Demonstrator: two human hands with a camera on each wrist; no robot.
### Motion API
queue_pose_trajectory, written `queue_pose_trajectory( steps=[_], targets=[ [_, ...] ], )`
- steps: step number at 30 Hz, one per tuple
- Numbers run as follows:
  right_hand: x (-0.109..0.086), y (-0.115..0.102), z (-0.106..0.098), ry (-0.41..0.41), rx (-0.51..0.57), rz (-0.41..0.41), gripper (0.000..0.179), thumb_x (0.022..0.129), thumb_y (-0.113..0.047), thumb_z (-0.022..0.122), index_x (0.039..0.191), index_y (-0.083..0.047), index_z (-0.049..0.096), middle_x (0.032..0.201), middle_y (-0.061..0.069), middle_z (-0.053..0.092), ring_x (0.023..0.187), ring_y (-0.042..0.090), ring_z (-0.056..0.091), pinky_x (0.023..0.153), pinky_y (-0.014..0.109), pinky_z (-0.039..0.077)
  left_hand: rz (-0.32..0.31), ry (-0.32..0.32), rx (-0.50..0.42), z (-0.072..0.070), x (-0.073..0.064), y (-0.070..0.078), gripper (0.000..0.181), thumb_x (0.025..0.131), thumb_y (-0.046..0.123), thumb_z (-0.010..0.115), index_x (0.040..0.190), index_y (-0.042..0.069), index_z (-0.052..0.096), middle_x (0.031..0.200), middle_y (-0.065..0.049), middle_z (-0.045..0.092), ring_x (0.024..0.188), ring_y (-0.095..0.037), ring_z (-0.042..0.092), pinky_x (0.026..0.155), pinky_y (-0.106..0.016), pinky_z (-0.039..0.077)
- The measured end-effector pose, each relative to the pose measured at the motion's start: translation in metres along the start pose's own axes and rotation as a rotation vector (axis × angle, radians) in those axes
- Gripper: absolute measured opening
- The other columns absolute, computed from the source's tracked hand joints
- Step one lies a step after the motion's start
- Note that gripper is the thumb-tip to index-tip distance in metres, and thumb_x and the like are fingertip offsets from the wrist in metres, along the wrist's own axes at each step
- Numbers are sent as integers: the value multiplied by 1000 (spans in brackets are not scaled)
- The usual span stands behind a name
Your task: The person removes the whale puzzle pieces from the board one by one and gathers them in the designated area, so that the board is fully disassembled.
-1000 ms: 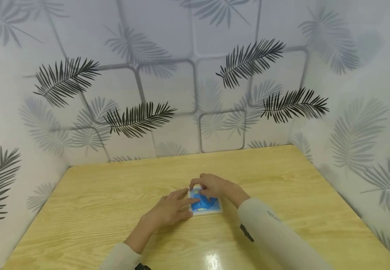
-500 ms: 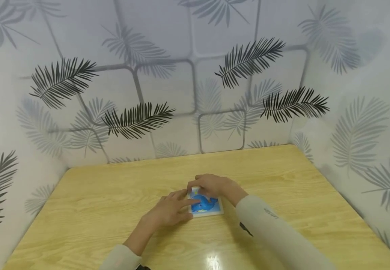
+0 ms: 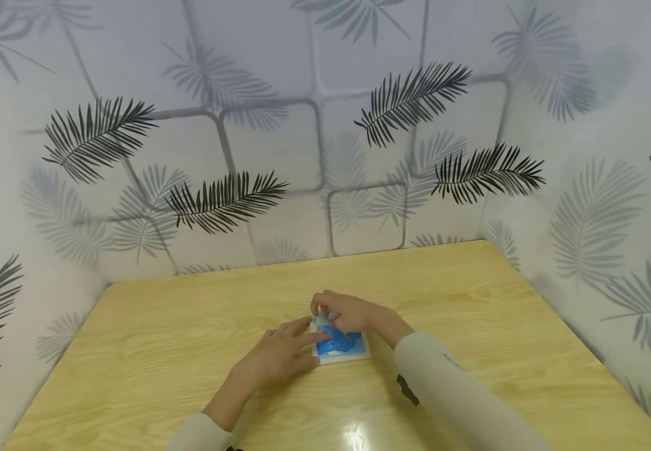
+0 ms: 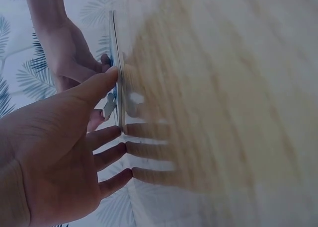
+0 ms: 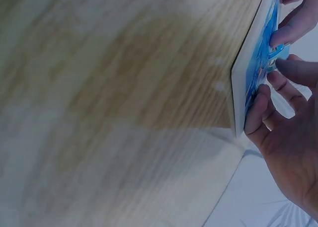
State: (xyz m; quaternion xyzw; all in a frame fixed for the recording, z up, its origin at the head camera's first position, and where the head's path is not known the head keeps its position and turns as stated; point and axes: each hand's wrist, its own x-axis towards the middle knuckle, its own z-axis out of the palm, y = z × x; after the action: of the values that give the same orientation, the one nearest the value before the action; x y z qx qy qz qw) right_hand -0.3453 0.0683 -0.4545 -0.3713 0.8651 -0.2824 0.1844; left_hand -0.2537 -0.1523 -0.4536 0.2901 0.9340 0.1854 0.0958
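A flat square jigsaw board (image 3: 356, 356) with a blue whale picture and a white rim lies on the table. My left hand (image 3: 281, 351) rests at its left side, fingers fairly straight, the index finger reaching over the whale and the thumb by the near left corner. In the left wrist view the other fingertips touch the tabletop. Over the far left part of the board, my right hand (image 3: 350, 311) pinches a small puzzle piece (image 4: 109, 107), which stands tilted up from the board. The right hand hides the board's far right part.
The wood-grain table (image 3: 190, 326) surrounds the board on all sides. Behind and beside it hangs pale cloth (image 3: 280, 219) with a leaf pattern. A bright light reflection sits on the table near the front.
A puzzle piece now shows tilted up in the right fingers, which have shifted slightly at the board's far left corner. The left hand keeps its place on the board.
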Motion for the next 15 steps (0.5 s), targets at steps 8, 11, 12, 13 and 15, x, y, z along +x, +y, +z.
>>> queue_pose_trajectory(
  steps=[8,11,12,13,15],
  targets=[
    [-5,-1,7,115,68,58,30,97,-3,70,125,-8,60,124,11,59,86,19,63,73,32,57,4,-11,-6,1,-4,-2,51,108,42,55,156,26,49,168,-22,26,150,-51,29,111,-77,27],
    [-6,-2,8,164,16,83,25,95,-9,75,119,-12,68,121,6,59,89,19,63,73,34,57,8,-25,6,1,-3,-3,51,110,41,51,158,26,46,169,-21,24,151,-51,28,113,-75,26],
    [-6,-1,9,183,-10,80,24,95,-11,76,117,-14,70,120,4,60,93,19,61,76,35,56,6,-29,10,2,-3,-3,51,110,41,50,158,27,46,170,-21,23,151,-52,27,114,-74,26],
    [-5,-1,10,202,-31,73,23,94,-13,78,116,-15,72,120,2,61,95,19,62,79,36,57,0,-36,10,2,-3,-3,51,110,41,50,159,27,45,170,-20,22,151,-52,27,114,-74,25],
    [-4,1,12,227,-102,48,23,94,-17,79,116,-17,75,118,-2,64,97,17,64,84,39,57,-7,-43,10,2,-5,-4,51,110,42,49,159,27,44,170,-20,22,151,-52,27,115,-75,25]
  ],
)
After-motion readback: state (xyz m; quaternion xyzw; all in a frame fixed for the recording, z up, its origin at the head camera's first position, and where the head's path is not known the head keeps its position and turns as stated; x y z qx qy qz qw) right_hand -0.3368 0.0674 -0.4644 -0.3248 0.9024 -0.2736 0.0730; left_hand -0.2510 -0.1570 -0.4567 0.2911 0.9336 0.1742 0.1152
